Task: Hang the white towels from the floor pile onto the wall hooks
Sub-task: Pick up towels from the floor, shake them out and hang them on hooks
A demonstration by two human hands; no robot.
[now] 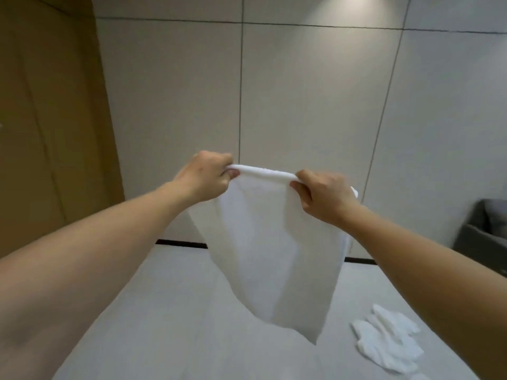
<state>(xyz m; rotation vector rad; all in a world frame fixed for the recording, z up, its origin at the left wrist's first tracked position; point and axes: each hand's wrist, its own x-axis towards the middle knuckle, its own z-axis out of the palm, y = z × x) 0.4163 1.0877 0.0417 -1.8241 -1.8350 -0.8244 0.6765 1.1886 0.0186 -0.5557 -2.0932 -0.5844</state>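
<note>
At the far left stands a brown wooden door (pixel 49 119), next to a pale tiled wall (pixel 301 91) with dark grout lines. The left hand (pixel 204 176) is raised in front of the wall, its fingers and thumb curled round the left end of the top edge of a white towel (pixel 271 248). The top edge runs nearly level, bunched into a roll between the two hands. The right hand (pixel 323 197) pinches the right end of that edge, thumb on the near side, fingers curled behind the cloth. The towel hangs free from both hands, well above the pale floor (pixel 178 311), and tapers to a point at its lowest corner. To the lower right, a small pile of white towels (pixel 389 341) lies crumpled on the floor. At the right edge, beside the wall, sits part of a dark grey bin (pixel 482 234).
</note>
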